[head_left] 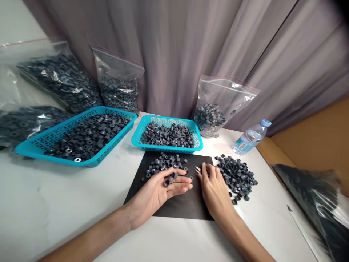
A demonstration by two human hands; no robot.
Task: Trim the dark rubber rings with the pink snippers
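My left hand (158,191) lies palm up on a black mat (177,203), fingers loosely curled, with a few small dark grey rings (169,179) resting on them. Just beyond its fingertips is a pile of the same rings (163,163) on the mat. My right hand (214,187) rests palm down at the mat's right edge and grips metal tweezers (198,169) whose tips point left toward the left hand. A second pile of rings (236,174) lies on the white table right of that hand.
Two turquoise baskets of rings stand behind the mat, a large one (35,147) at left and a small one (197,136) in the middle. Several clear bags of rings (117,87) lean on the curtain. A water bottle (249,138) lies right. A dark bag (319,196) sits far right.
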